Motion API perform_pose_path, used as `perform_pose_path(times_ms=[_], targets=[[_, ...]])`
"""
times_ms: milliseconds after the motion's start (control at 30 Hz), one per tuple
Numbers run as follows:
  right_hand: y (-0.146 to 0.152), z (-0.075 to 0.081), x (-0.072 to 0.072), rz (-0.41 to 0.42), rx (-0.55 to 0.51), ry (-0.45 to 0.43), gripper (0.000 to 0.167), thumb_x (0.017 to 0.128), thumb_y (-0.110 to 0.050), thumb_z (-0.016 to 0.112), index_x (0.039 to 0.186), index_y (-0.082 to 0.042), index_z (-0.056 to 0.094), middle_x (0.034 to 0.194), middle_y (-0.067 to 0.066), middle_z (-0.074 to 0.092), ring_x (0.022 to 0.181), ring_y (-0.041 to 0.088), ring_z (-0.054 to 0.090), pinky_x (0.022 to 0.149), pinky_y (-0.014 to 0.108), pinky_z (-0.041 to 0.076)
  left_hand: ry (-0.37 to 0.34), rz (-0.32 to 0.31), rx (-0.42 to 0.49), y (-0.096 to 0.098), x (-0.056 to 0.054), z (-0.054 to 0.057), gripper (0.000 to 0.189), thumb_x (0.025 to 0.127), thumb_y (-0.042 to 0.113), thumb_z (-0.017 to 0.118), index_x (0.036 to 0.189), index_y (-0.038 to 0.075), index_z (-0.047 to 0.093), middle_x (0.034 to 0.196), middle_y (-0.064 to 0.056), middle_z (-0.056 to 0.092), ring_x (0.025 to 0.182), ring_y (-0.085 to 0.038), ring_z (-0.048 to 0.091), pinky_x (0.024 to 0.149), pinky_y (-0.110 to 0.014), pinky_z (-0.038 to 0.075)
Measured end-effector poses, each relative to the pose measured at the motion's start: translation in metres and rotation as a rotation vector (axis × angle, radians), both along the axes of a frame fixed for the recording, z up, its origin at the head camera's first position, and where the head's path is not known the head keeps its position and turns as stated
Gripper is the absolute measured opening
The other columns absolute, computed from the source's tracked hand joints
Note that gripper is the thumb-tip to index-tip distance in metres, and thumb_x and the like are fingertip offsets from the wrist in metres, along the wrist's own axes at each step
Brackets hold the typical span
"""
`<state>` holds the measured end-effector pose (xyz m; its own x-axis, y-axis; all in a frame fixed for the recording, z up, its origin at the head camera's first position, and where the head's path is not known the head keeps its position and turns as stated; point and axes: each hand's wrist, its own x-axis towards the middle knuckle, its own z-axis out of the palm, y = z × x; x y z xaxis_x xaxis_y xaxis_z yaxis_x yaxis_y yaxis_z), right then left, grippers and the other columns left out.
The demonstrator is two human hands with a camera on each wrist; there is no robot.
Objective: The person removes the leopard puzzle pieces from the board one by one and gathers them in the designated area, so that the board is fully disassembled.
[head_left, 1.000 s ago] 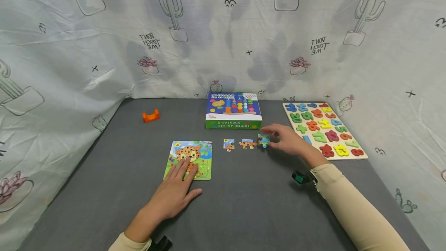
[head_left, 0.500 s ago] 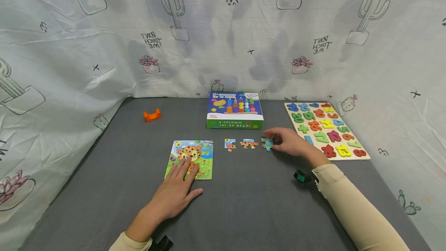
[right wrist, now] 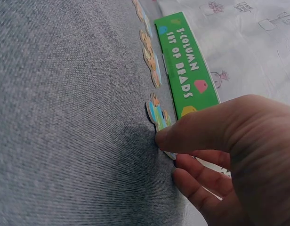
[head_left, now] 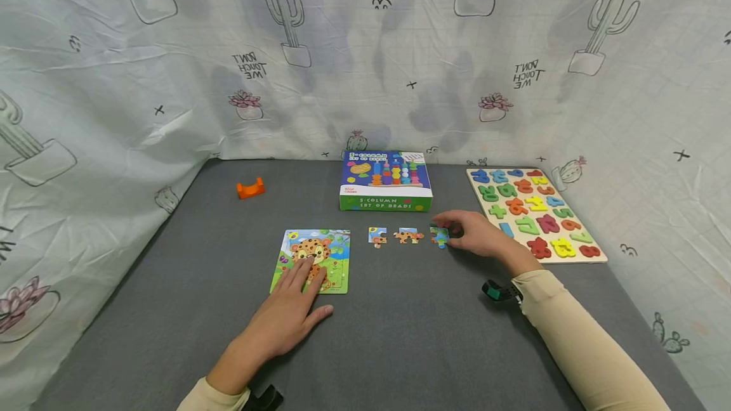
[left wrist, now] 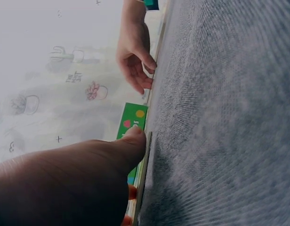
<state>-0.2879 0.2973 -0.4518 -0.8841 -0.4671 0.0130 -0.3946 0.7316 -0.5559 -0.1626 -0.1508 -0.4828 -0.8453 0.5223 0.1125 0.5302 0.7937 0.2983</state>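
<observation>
The left hand (head_left: 287, 322) lies straight-fingered on a rectangular green-and-blue leopard puzzle (head_left: 331, 257); the right hand (head_left: 475, 234) pinches a blue-green jigsaw piece (head_left: 439, 236).

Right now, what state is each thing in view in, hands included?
Left hand: fingers straight, resting on the leopard puzzle.
Leopard puzzle: flat, partly covered.
Left puzzle piece: loose, picture up.
Middle puzzle piece: loose, picture up.
Right hand: thumb and fingers pinching the right puzzle piece.
Right puzzle piece: picture up, held at its edge.
Bead box: closed.
Character board: flat, coloured characters on it.
Orange piece: resting untouched.
</observation>
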Motion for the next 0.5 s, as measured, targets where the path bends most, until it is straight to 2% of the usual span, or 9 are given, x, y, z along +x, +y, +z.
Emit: perform_pose_path(times_ms=[267,500], targets=[[0.0014,-0.0024,-0.0017,0.000,-0.026,0.005,0.050,0.097,-0.002,0.078,0.145,-0.005,0.068,0.136,0.013,0.070,0.115,0.033,0.068,0.098,0.057,0.057,0.069,0.023,-0.048,0.0015,-0.0002,0.0016,0.066,0.110,0.045,0.064,0.159,0.004,0.053,0.166,-0.028,0.038,0.154,-0.048,0.035,0.123,-0.061,0.036],[-0.0033,0.0019,-0.0012,-0.027,-0.064,0.069,0.044,0.100,-0.007,0.075,0.143,-0.001,0.068,0.135,0.016,0.071,0.115,0.036,0.069,0.098,0.059,0.057,0.008,0.029,-0.146,0.0043,0.0060,0.0077,0.076,0.110,0.053,0.060,0.165,0.003,0.044,0.172,-0.028,0.029,0.160,-0.046,0.026,0.128,-0.063,0.024]])
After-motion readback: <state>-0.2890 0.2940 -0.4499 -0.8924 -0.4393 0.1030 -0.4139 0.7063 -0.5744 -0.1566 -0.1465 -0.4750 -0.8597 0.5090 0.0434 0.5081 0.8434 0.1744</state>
